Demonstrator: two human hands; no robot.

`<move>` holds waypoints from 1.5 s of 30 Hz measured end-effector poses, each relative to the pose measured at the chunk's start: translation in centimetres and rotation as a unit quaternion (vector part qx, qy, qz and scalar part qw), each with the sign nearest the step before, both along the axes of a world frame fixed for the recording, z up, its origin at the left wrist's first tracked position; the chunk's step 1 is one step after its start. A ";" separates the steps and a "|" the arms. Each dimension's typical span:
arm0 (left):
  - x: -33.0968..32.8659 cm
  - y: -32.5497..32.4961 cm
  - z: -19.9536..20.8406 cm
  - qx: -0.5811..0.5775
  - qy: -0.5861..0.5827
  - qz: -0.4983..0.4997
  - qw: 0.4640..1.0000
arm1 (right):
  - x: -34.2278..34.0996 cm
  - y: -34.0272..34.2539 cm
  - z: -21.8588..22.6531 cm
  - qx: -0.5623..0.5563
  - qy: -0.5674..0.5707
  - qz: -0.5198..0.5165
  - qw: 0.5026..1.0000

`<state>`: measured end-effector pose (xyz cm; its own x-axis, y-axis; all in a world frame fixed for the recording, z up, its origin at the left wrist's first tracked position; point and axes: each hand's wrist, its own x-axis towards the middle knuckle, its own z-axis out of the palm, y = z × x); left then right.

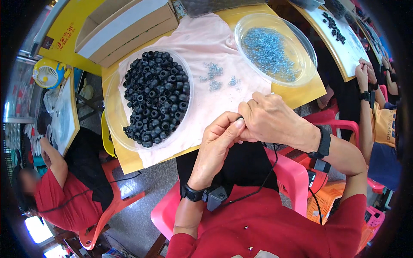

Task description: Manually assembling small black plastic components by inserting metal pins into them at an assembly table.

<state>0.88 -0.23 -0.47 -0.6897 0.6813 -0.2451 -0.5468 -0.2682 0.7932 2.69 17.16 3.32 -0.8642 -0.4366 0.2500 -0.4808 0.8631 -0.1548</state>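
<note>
- Fingers [233,130] of the left hand [215,144]: thumb and forefinger pressed together, pinching a small black piece [239,118], mostly hidden.
- Right hand [273,118]: fingers curled inward, meeting the left fingertips. Whether they pinch anything cannot be told, since the back of the hand covers the grip.
- Position of both hands: together at the near edge of the desk [317,88], in front of the person's torso.
- Wrists: one dark strap [193,193] on the left, another dark band [323,142] on the right.
- Pale pink cloth [202,41]: spread over the middle of the desk, beyond the hands.
- Small shiny pieces [214,71]: loose clusters on the cloth, between the two trays.
- Round clear tray [112,118]: left side of the desk; contains a heap of hollow black pieces [159,99].
- Second clear tray [308,56]: far right of the desk; contains many tiny bluish pieces [269,51].
- Cardboard box [133,32]: far left of the desk, beyond the black heap.
- Surroundings: seated co-worker in red [64,198] at left; another co-worker's hands [365,73] at a separate table at right.
</note>
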 end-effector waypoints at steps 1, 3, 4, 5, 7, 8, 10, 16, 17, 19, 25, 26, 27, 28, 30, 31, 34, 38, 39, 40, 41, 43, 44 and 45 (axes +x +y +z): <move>0.1 0.1 -0.1 0.000 -0.002 0.002 1.000 | 0.1 0.0 0.2 0.000 -0.006 0.004 1.000; 0.1 0.1 -0.1 0.002 -0.003 0.001 1.000 | 0.1 0.0 0.2 0.009 -0.014 0.016 1.000; 0.1 0.0 -0.2 0.004 -0.001 -0.003 1.000 | 0.2 0.0 0.0 0.019 -0.016 0.024 0.999; 0.1 0.0 -0.2 0.007 0.001 -0.008 1.000 | 0.2 0.0 -0.1 0.028 -0.018 0.032 0.999; 0.0 0.0 -0.4 0.018 0.001 -0.008 1.000 | 0.2 0.0 0.4 0.017 -0.016 0.032 0.999; 0.0 0.0 -0.5 0.025 0.002 -0.009 1.000 | 0.2 0.0 0.6 0.012 -0.014 0.031 0.999; 0.0 0.2 -0.5 0.025 0.006 -0.003 1.000 | 0.1 0.4 1.1 -0.005 -0.010 0.003 1.000; 0.4 -0.8 3.0 0.026 0.054 0.041 0.997 | -4.1 1.3 6.9 -0.015 0.025 -0.133 0.991; 0.4 -1.3 3.5 0.000 0.091 0.061 0.994 | -5.5 2.1 8.3 -0.018 0.019 -0.162 0.986; -0.2 -2.6 5.1 -0.048 0.164 0.091 0.981 | -8.6 4.1 11.5 -0.039 0.042 -0.187 0.981; -5.0 -7.6 6.7 -0.397 0.411 0.289 0.768 | -19.8 10.7 15.1 -0.092 0.206 -0.235 0.945; -4.4 -9.6 6.0 -0.459 0.408 0.297 0.731 | -23.8 9.0 11.9 -0.103 0.146 -0.207 0.962; -4.9 -9.7 5.9 -0.465 0.435 0.279 0.719 | -24.0 10.1 12.5 -0.074 0.117 -0.230 0.963; -5.4 -9.6 5.9 -0.469 0.462 0.261 0.706 | -23.9 11.2 13.0 -0.046 0.088 -0.253 0.962; -6.0 -8.6 5.9 -0.453 0.511 0.244 0.688 | -23.5 11.9 13.5 -0.032 0.080 -0.244 0.966; -6.0 -8.1 5.7 -0.450 0.531 0.236 0.678 | -23.3 11.7 13.4 -0.026 0.071 -0.235 0.969; -6.2 -7.1 5.1 -0.469 0.533 0.214 0.671 | -18.6 8.4 13.7 -0.110 0.050 -0.206 0.971; -6.2 -7.1 4.4 -0.494 0.527 0.190 0.665 | -9.3 5.6 9.4 -0.203 -0.133 -0.174 0.954; -6.1 -7.0 4.3 -0.497 0.528 0.185 0.664 | -6.9 4.5 8.3 -0.186 -0.145 -0.173 0.956; -6.0 -7.0 4.2 -0.495 0.520 0.177 0.673 | -5.4 3.0 8.8 -0.081 -0.205 -0.216 0.951; -6.0 -6.8 4.3 -0.490 0.521 0.185 0.674 | -3.8 2.4 6.8 -0.155 -0.166 -0.182 0.957; -6.2 -6.7 4.3 -0.481 0.525 0.193 0.675 | -2.6 2.3 3.7 -0.122 -0.076 -0.128 0.981; -6.2 -6.8 4.2 -0.475 0.519 0.197 0.683 | -2.1 2.5 2.7 -0.124 -0.065 -0.133 0.981; -6.2 -6.9 4.2 -0.476 0.514 0.205 0.683 | -2.1 2.1 2.1 -0.128 -0.056 -0.132 0.981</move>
